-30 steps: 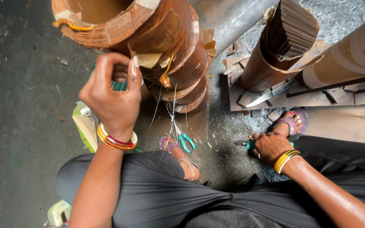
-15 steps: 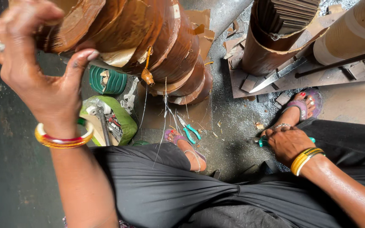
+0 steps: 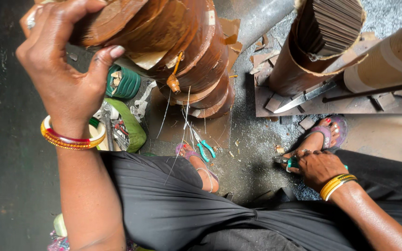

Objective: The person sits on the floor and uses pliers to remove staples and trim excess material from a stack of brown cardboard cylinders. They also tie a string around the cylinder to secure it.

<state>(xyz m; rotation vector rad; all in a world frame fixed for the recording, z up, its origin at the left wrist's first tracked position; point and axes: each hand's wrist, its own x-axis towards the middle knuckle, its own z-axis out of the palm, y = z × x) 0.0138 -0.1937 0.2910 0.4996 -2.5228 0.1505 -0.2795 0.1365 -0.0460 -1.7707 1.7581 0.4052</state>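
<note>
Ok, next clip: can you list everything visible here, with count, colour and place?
stack of brown coils: one, reddish brown, top centre, gripped at its upper edge
thin wires: several, pale, hanging below the stack
pliers: one, teal handles, on the floor by the foot
green tape roll: one, left of the stack
cardboard tube of strips: one, brown, top right
knife blade: one, metal, on the board at right
bangles: red and yellow, on the left wrist
left hand: grips the stack
right hand: holds a small teal-handled tool
</note>
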